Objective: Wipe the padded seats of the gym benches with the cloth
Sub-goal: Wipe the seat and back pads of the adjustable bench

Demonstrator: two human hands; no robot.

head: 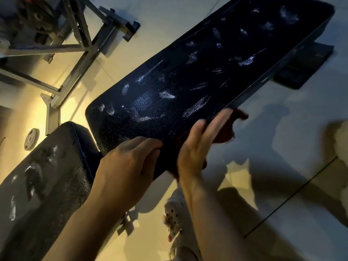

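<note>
A long black padded bench (197, 72) with cracked, worn patches runs from lower left to upper right. A second black padded seat (47, 176) lies at the lower left. A dark red cloth (224, 132) is pressed against the long bench's near side edge under my right hand (197, 147), whose fingers lie straight and flat on it. My left hand (128, 166) rests on the bench's near end with its fingers curled over the edge. Most of the cloth is hidden behind my right hand.
A grey metal frame (75, 44) with weight plates stands at the upper left. A small weight plate (31, 136) lies on the floor. My white perforated shoe (175, 219) is below the hands. The bench's dark foot (305, 66) sticks out at right on the pale floor.
</note>
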